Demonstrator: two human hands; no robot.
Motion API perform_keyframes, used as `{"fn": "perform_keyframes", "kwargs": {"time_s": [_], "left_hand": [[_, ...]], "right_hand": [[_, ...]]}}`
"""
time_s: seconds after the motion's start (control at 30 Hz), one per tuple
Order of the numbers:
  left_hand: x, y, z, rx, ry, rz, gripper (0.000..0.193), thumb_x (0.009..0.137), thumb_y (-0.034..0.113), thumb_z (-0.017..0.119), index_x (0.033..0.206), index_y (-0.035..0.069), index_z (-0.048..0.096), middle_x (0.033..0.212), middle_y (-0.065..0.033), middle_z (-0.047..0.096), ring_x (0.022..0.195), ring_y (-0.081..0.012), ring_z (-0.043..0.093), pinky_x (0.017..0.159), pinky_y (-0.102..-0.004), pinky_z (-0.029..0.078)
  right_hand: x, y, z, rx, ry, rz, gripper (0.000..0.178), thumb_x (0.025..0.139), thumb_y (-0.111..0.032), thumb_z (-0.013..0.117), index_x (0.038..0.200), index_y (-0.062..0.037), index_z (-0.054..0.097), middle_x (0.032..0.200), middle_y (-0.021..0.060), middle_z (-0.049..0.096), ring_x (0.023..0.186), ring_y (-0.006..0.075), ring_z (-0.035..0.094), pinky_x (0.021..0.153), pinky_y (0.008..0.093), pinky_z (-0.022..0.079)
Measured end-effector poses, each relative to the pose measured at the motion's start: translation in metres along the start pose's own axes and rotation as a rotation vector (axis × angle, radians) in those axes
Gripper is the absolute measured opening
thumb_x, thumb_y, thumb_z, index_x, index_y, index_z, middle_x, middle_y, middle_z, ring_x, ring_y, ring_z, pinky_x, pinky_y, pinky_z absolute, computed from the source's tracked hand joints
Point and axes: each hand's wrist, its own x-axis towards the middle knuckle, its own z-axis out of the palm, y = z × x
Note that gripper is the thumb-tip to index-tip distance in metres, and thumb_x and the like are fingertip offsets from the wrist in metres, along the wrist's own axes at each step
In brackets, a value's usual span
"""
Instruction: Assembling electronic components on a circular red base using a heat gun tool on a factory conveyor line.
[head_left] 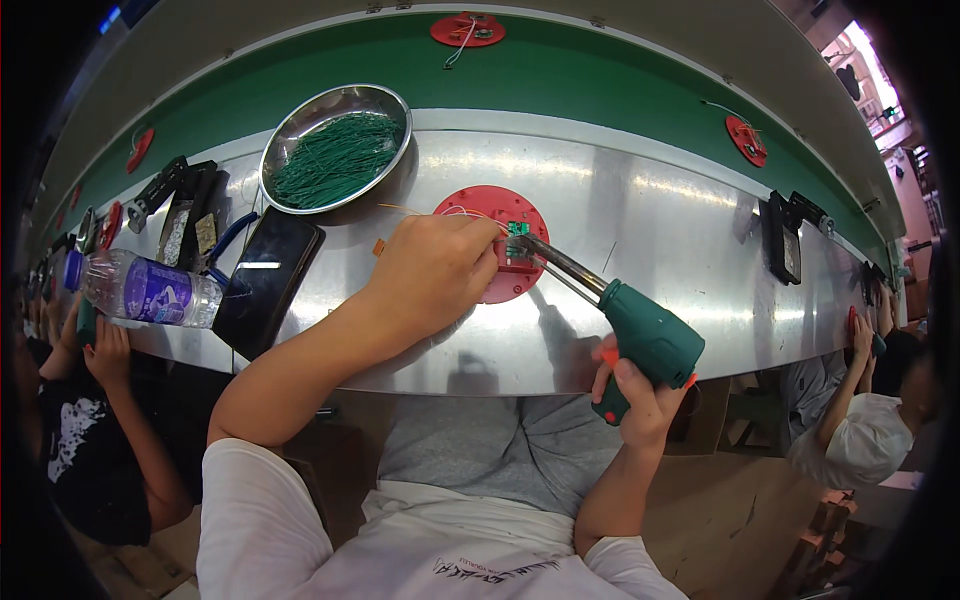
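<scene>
Green, the soldering gun [652,330] clamped in my right hand [646,396] slanted up-left to the red disc [526,207]. I couldn't tell whether my nearer left hand [432,268] pinched anything.

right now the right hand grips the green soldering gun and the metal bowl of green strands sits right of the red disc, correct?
Not quite: the metal bowl of green strands sits left of the red disc, as the head view shows. The right hand does grip the green soldering gun.
</scene>
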Motion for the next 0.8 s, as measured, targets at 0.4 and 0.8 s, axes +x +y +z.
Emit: {"fn": "perform_keyframes", "kwargs": {"time_s": [0.4,0.8], "left_hand": [[-0.003,0.001,0.003,0.008,0.023,0.014,0.011,0.081,0.006,0.066,0.09,0.001,0.07,0.078,-0.0151,0.07,0.065,-0.0321,0.068,0.062,-0.0417,0.055],[-0.001,0.001,0.003,0.012,0.018,0.012,0.012,0.081,0.006,0.066,0.091,0.001,0.07,0.078,-0.0148,0.07,0.064,-0.032,0.067,0.061,-0.041,0.055]], "right_hand": [[-0.001,0.006,-0.014,0.074,0.041,-0.172,0.045,0.088,-0.008,0.068,0.128,0.0094,0.054,0.1,0.0207,0.068,0.056,0.0177,0.059,0.049,0.0286,0.047],[-0.01,0.0,-0.002,0.02,0.09,-0.123,0.034,0.081,0.009,0.063,0.116,0.0113,0.062,0.094,0.0165,0.071,0.056,0.0116,0.059,0.05,0.0256,0.047]]}}
